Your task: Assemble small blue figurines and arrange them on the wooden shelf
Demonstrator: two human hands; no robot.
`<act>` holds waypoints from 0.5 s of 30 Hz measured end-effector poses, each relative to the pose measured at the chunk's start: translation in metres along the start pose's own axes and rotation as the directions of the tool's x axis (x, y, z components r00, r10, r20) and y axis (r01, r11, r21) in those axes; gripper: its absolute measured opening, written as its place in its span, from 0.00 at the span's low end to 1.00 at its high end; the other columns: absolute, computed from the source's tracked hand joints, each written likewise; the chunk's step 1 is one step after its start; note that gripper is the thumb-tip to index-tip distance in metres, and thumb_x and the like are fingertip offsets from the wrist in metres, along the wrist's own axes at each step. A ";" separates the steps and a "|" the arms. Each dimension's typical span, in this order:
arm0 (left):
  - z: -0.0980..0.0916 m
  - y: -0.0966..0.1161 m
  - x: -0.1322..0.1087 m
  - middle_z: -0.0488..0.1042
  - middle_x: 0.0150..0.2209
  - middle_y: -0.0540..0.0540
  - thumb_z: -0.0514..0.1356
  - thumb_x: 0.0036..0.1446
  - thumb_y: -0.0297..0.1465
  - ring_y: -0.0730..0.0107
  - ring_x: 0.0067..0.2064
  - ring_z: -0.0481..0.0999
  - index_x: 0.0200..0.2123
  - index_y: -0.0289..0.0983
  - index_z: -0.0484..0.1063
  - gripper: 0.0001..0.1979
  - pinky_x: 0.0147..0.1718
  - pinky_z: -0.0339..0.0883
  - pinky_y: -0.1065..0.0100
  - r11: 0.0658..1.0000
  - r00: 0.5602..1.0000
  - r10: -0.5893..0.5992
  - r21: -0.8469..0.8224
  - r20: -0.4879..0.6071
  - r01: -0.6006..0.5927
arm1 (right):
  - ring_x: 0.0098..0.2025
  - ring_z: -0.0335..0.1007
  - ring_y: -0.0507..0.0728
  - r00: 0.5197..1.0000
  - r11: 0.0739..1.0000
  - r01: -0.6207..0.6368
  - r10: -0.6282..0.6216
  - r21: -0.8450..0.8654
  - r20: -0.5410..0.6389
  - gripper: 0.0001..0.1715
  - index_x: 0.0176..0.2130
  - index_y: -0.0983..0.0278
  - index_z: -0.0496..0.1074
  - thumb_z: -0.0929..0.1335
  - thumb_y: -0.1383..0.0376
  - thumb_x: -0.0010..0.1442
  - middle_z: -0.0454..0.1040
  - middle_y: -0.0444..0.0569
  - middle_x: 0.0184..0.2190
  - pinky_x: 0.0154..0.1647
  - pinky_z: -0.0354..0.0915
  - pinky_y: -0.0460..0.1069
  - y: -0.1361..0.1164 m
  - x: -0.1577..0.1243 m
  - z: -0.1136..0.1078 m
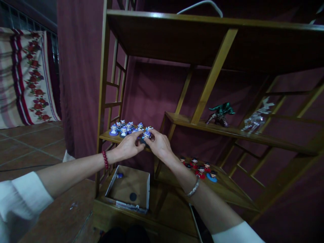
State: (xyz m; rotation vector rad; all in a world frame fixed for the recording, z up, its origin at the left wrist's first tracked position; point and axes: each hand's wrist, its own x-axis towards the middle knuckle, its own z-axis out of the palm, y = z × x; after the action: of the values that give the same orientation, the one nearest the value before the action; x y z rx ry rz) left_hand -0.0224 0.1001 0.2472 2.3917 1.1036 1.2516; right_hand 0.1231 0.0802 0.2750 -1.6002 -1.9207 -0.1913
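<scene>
At the front edge of the small left shelf (105, 136), a purple-haired figurine (147, 135) on a dark base is between my two hands. My left hand (129, 145) curves round its left side, thumb near the base. My right hand (159, 144) grips it from the right with thumb and forefinger. Behind and left of my hands stand several similar figurines (123, 131) with purple hair and pale clothes, some partly hidden by my fingers. Below, an open cardboard box (126, 189) holds a small purple figurine (119, 176) lying near its back left corner and a dark round disc (133, 196).
Several red-and-black figurines (200, 172) stand on a lower shelf to the right, partly behind my right forearm. Above them are a green-caped figure (221, 114) and a clear figure (258, 116). A dark flat device (199, 222) lies below my right arm. Wooden uprights (214, 77) divide the shelving.
</scene>
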 end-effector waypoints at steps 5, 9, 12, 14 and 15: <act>0.007 0.001 0.001 0.73 0.36 0.44 0.57 0.49 0.31 0.69 0.33 0.71 0.45 0.33 0.66 0.18 0.35 0.65 0.68 1.000 1.000 0.009 0.027 0.001 -0.009 | 0.37 0.71 0.55 1.000 0.995 -0.008 0.008 -0.099 -0.002 0.16 0.43 0.57 0.69 0.64 0.58 0.54 0.75 0.45 0.35 0.33 0.60 0.46 -0.002 -0.001 0.004; 0.007 0.001 0.008 0.73 0.36 0.45 0.57 0.50 0.32 0.69 0.33 0.71 0.41 0.33 0.67 0.15 0.34 0.65 0.68 0.999 1.000 -0.014 0.049 -0.009 0.014 | 0.37 0.71 0.55 1.000 0.993 0.002 -0.002 -0.114 0.002 0.16 0.44 0.56 0.68 0.63 0.57 0.55 0.75 0.44 0.36 0.33 0.61 0.46 -0.003 0.003 0.001; 0.002 0.004 0.018 0.74 0.36 0.46 0.57 0.50 0.32 0.68 0.34 0.72 0.44 0.35 0.67 0.16 0.34 0.64 0.69 0.997 1.000 0.025 0.067 -0.017 -0.024 | 0.39 0.71 0.56 1.000 0.992 0.013 -0.014 -0.122 -0.004 0.16 0.44 0.55 0.68 0.62 0.58 0.55 0.75 0.44 0.36 0.34 0.61 0.46 -0.004 0.013 -0.009; -0.004 0.007 0.029 0.74 0.36 0.46 0.57 0.50 0.33 0.67 0.36 0.73 0.44 0.35 0.67 0.17 0.34 0.64 0.70 0.994 0.999 0.036 0.107 -0.027 -0.033 | 0.39 0.71 0.55 1.000 0.992 0.022 -0.023 -0.124 -0.005 0.16 0.45 0.54 0.67 0.63 0.59 0.55 0.75 0.43 0.36 0.35 0.61 0.46 -0.006 0.023 -0.016; -0.007 0.009 0.035 0.75 0.36 0.46 0.57 0.50 0.34 0.66 0.36 0.73 0.43 0.35 0.68 0.17 0.35 0.64 0.70 0.990 0.999 0.026 0.139 -0.035 -0.021 | 0.39 0.71 0.55 1.000 0.992 0.017 -0.016 -0.127 0.006 0.16 0.45 0.54 0.67 0.63 0.59 0.54 0.76 0.43 0.36 0.35 0.61 0.46 -0.006 0.029 -0.020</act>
State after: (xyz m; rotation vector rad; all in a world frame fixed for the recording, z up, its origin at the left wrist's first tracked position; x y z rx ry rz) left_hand -0.0107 0.1181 0.2772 2.4982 1.2145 1.2703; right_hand 0.1225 0.0929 0.3085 -1.6685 -1.9606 -0.3225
